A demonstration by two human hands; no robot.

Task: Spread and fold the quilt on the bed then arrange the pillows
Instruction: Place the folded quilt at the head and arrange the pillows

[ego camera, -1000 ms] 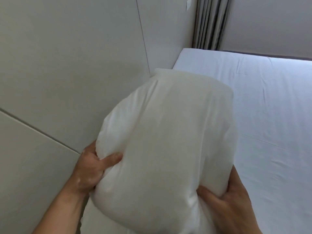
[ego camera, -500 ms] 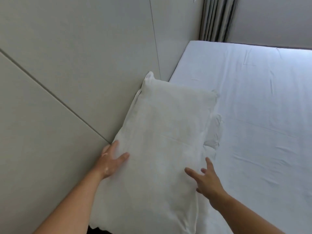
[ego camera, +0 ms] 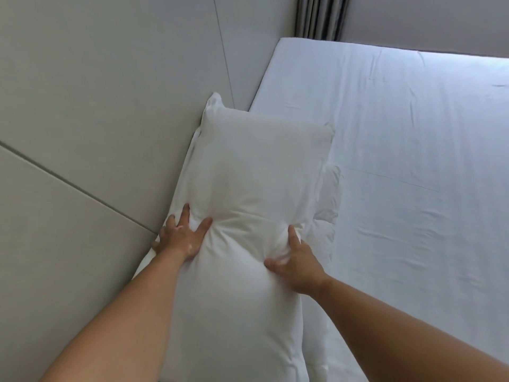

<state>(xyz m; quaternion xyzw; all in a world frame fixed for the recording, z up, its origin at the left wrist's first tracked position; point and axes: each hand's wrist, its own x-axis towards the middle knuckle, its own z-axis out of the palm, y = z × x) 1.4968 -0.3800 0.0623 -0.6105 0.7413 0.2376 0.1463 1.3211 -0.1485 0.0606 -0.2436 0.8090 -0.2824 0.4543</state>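
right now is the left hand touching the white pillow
Touching. The head view shows the left hand pressed against the white pillow, its spread fingers and thumb sinking into the fabric and puckering it.

Pale grey wall panelling (ego camera: 96, 92) filling 9 to 11 o'clock, one thin seam (ego camera: 82, 190) crossing it diagonally at 9 o'clock, another seam (ego camera: 223, 51) rising toward 12 o'clock, grey pleated curtain (ego camera: 321, 16) at 12 o'clock, plain pale wall (ego camera: 427, 20) at 1 o'clock

wall (ego camera: 96, 106) hard left, bed (ego camera: 413, 161) open right
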